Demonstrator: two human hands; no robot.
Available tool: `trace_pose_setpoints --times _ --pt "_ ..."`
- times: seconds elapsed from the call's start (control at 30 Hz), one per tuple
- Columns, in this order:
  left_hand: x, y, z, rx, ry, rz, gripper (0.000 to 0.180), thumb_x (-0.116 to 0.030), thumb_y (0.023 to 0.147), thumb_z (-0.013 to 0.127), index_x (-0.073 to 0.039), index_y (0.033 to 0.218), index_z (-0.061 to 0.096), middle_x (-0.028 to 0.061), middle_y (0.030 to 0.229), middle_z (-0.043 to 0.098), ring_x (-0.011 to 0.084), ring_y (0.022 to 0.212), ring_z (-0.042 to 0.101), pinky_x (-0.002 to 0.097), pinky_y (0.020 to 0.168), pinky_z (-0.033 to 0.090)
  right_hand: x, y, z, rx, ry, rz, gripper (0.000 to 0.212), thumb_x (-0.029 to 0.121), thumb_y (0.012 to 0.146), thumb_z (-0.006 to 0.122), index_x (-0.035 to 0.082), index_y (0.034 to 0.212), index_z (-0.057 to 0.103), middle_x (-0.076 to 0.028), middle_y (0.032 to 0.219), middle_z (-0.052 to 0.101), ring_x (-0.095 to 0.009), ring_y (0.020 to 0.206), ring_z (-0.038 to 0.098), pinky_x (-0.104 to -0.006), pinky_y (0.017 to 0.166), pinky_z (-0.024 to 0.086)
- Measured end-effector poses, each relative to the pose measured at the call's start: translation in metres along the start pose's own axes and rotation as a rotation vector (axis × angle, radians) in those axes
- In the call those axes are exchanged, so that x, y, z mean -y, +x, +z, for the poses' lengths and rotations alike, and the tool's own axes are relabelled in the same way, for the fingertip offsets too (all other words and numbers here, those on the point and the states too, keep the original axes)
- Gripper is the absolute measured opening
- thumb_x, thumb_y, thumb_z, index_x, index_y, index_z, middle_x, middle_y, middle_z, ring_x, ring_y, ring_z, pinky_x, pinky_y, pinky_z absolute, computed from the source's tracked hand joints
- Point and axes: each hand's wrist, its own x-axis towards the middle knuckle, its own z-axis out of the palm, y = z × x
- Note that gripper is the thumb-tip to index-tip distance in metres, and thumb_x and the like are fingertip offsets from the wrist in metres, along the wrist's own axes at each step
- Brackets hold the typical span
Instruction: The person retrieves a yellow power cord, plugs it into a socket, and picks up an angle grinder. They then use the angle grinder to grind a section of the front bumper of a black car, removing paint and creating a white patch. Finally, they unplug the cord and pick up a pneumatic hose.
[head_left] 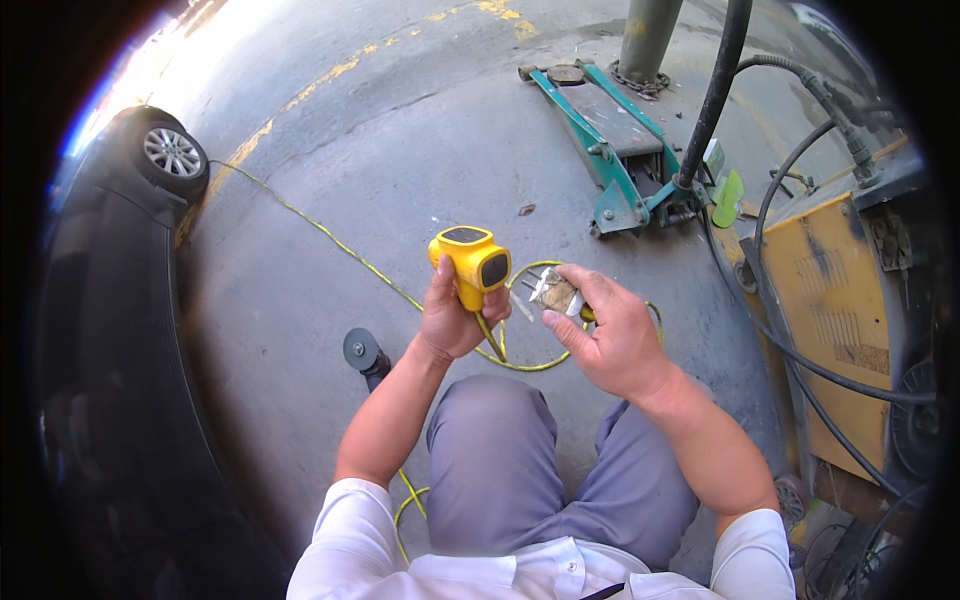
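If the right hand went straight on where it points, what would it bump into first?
The plug it holds would likely meet the yellow block in the left hand; depth is unclear.

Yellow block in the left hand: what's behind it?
Around the yellow block, grey floor shows; a yellow-green cord runs in toward the left hand. Whatever lies directly behind the block and hand is covered.
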Motion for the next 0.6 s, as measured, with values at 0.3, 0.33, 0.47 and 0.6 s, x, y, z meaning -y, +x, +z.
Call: trace_pose_setpoints --times 0.3,0.33,0.47,0.6 --pt "0.005 -0.01 -0.002 -0.074 0.607 0.005 0.051 -0.043 0.092 0.075 -0.008 0.127 0.062 0.0027 0.101 0.068 0.0129 0.079 0.059 0.0288 0.068 0.046 0.005 -0.006 -0.01 -0.053 0.022 0.081 0.041 0.021 0.089 0.076 -0.004 0.119 0.067 -0.022 0.1 0.072 -0.032 0.089 0.072 -0.036 0.077 0.056" --pt "0.004 -0.01 -0.001 -0.062 0.769 0.051 0.046 -0.038 0.092 0.077 -0.006 0.122 0.064 0.0027 0.101 0.068 0.0135 0.081 0.06 0.0299 0.071 0.048 0.004 -0.006 -0.013 -0.024 0.024 0.096 0.041 0.022 0.089 0.076 -0.004 0.119 0.067 -0.022 0.101 0.072 -0.032 0.088 0.072 -0.036 0.077 0.056" --pt "-0.001 -0.015 0.012 -0.019 1.171 0.168 0.034 -0.018 0.086 0.082 -0.003 0.114 0.07 0.0046 0.106 0.072 0.0172 0.096 0.067 0.0316 0.086 0.053 -0.002 -0.005 -0.023 0.148 0.012 0.222 0.043 0.025 0.088 0.075 -0.004 0.118 0.069 -0.022 0.103 0.073 -0.032 0.09 0.072 -0.0371 0.079 0.055" --pt "-0.007 -0.013 0.022 0.078 1.301 0.206 0.037 -0.018 0.084 0.082 -0.004 0.115 0.069 0.007 0.106 0.072 0.02 0.094 0.068 0.0321 0.085 0.053 -0.01 -0.006 -0.027 0.206 -0.147 0.049 0.043 0.026 0.086 0.075 -0.003 0.118 0.069 -0.022 0.105 0.073 -0.035 0.094 0.071 -0.0393 0.083 0.055"
